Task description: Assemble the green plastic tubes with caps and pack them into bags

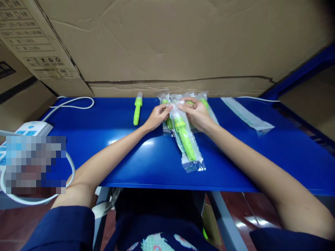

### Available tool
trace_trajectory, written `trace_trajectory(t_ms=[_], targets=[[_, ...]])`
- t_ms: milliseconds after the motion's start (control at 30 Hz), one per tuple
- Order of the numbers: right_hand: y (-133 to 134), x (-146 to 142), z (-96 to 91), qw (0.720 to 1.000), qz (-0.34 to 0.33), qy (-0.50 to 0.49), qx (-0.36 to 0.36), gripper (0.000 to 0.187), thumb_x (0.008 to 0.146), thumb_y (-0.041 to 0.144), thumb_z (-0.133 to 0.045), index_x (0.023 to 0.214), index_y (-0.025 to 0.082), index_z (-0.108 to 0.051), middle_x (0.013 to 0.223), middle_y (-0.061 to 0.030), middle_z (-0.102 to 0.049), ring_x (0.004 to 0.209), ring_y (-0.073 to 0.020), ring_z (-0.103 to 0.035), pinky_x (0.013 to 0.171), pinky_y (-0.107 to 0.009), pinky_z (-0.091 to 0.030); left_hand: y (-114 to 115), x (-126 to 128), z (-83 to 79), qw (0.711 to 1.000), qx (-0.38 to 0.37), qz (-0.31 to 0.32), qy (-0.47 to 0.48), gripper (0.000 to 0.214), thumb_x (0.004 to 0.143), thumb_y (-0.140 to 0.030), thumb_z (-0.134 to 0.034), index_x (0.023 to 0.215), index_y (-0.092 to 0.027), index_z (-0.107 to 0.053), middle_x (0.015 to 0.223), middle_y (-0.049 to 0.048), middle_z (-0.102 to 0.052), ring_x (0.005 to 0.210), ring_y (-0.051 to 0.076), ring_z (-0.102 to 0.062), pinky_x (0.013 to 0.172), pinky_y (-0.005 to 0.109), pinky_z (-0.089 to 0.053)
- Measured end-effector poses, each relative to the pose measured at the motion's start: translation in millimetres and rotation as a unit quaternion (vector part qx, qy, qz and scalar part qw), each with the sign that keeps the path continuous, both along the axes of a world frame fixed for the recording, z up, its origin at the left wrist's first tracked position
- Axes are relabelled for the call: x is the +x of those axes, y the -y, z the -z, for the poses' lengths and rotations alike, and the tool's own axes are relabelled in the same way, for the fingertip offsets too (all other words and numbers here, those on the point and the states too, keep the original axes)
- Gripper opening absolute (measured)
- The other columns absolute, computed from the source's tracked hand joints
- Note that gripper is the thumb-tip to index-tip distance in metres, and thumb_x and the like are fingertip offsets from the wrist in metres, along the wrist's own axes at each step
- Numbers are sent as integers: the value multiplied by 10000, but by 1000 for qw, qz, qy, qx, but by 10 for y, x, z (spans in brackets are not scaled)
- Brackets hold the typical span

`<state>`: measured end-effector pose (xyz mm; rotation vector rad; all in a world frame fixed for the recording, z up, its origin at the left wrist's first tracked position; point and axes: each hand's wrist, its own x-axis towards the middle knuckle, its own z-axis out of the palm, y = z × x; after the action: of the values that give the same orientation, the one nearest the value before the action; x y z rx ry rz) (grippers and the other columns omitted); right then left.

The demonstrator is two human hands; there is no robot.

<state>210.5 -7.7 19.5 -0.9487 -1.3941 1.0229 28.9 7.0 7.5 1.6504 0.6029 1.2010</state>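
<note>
Both my hands meet at the far middle of the blue table [131, 153]. My left hand [156, 116] and my right hand [196, 113] each pinch the far end of a clear plastic bag [187, 139] with a green pen-like item inside; the bag lies lengthwise toward me. Under and behind the hands lie more bagged green items [204, 101]. One unbagged green item [136, 109] with a clear cap lies on the table left of my left hand.
An empty flat plastic bag [247, 116] lies at the right. A white power strip [31, 129] and its cable [75, 103] sit at the left edge. Large cardboard boxes [183, 42] stand behind the table.
</note>
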Motion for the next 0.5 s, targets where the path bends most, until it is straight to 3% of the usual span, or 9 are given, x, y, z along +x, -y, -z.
trace_trajectory(t_ms=[133, 233, 367, 500], targets=[[-84, 68, -189, 987, -125, 34, -93, 292, 835, 452, -796, 826, 205, -639, 781, -67, -728, 786, -243, -732, 761, -427, -644, -9, -10, 18, 1000, 2, -13, 11, 671, 751, -871, -624, 691, -207, -553, 524, -44, -457, 500, 95, -412, 526, 277, -343], [-159, 73, -284, 974, -179, 64, -123, 286, 905, 435, -727, 779, 193, -641, 755, -76, -727, 723, -214, -706, 683, -371, -629, -27, -13, 35, 999, -3, -20, 29, 666, 726, -860, -664, 688, -206, -541, 543, -50, -464, 489, 86, -418, 515, 271, -349], [-262, 4, -326, 969, -180, 107, -133, 443, 967, 609, -618, 809, 195, -641, 705, -75, -688, 614, -196, -640, 522, -329, -538, -66, -18, 54, 998, -12, -20, 51, 661, 706, -847, -696, 719, -201, -556, 591, -48, -480, 481, 77, -425, 497, 272, -358], [-364, -103, -311, 977, -158, 117, -85, 523, 885, 718, -667, 793, 207, -610, 665, -42, -611, 572, -172, -558, 509, -325, -478, -137, -17, 70, 996, -25, -52, 70, 675, 709, -872, -647, 724, -206, -533, 622, -38, -478, 522, 87, -434, 501, 270, -375]])
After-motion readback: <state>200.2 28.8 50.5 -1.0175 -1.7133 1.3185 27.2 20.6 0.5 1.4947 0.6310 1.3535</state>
